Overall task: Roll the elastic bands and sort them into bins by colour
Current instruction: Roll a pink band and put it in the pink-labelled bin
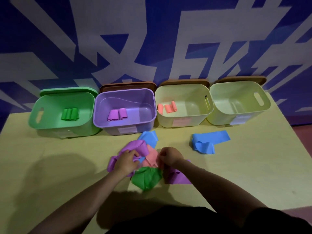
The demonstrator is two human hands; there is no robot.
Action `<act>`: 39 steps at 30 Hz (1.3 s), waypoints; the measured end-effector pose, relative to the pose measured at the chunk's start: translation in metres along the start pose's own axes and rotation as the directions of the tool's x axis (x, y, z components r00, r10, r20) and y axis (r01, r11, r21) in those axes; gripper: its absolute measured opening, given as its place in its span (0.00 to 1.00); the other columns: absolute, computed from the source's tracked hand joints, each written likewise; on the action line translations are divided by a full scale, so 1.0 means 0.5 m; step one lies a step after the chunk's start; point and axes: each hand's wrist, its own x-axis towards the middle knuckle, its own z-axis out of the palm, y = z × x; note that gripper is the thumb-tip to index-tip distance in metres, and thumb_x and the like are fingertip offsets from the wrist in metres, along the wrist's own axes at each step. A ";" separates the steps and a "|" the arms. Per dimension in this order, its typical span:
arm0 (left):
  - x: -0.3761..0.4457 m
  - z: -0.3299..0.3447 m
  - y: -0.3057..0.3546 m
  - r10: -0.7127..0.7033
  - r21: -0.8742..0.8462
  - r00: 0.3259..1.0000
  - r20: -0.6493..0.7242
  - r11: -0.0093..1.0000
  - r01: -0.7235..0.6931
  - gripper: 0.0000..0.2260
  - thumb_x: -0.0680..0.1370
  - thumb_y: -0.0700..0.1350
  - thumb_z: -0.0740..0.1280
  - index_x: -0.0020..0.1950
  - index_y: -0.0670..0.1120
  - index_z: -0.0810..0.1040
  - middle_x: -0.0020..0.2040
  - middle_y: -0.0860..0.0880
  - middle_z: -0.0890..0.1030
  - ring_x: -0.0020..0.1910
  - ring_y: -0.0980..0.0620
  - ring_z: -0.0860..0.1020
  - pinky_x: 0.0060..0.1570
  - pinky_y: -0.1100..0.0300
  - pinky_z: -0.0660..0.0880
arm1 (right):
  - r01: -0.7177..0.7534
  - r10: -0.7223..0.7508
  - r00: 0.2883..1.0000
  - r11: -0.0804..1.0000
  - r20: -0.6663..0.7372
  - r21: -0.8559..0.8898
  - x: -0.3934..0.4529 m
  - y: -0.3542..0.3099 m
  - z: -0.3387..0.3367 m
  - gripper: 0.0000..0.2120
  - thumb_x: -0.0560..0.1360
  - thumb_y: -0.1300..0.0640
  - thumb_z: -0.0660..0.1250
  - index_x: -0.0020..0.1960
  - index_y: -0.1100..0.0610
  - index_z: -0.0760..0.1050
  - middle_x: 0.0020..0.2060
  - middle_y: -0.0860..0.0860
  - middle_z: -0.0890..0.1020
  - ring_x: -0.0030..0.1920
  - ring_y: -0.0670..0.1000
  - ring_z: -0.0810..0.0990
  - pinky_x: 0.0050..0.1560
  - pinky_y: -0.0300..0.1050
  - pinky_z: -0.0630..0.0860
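Left hand (pixel 126 162) grips a purple band (pixel 140 147); right hand (pixel 169 156) pinches the salmon band (pixel 151 157) (both in the pile).

The surface (pixel 50 166) is pale yellow. 4 bins stand in a row: 1 green bin (pixel 50 122) with green rolls (pixel 70 114), 1 purple bin (pixel 108 122) with purple rolls (pixel 117 114), and 2 cream bins (pixel 184 122) (pixel 219 119), the left one with salmon rolls (pixel 167 108). Loose bands are purple (pixel 138 146), salmon (pixel 151 157), green (pixel 146 179) and blue (pixel 209 140). The wall (pixel 152 39) is blue with a grey-white pattern.
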 end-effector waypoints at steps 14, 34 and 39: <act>-0.019 -0.071 0.087 0.059 -0.240 0.997 0.054 0.970 -0.044 0.09 0.72 0.51 0.64 0.43 0.47 0.79 0.47 0.45 0.83 0.48 0.46 0.79 0.47 0.56 0.74 | 0.363 -0.096 0.919 0.579 -0.381 0.730 -0.135 -0.096 -0.134 0.12 0.74 0.71 0.64 0.37 0.58 0.74 0.27 0.43 0.76 0.31 0.40 0.73 0.37 0.36 0.70; -0.207 -0.317 0.276 0.419 -0.439 0.840 -0.344 0.719 -0.539 0.14 0.82 0.44 0.57 0.42 0.52 0.79 0.42 0.61 0.80 0.43 0.67 0.77 0.45 0.77 0.67 | 0.687 -0.161 0.705 0.395 -0.690 0.610 -0.382 -0.269 -0.345 0.07 0.76 0.62 0.66 0.41 0.54 0.76 0.32 0.46 0.76 0.33 0.44 0.71 0.34 0.36 0.68; -0.198 -0.337 0.252 0.440 -0.155 0.811 -0.385 0.835 -0.527 0.10 0.81 0.55 0.56 0.48 0.53 0.74 0.44 0.52 0.82 0.41 0.49 0.81 0.49 0.52 0.76 | 0.654 -0.133 0.721 0.455 -0.680 0.605 -0.390 -0.263 -0.330 0.04 0.76 0.58 0.67 0.43 0.57 0.77 0.36 0.55 0.74 0.37 0.49 0.70 0.36 0.39 0.67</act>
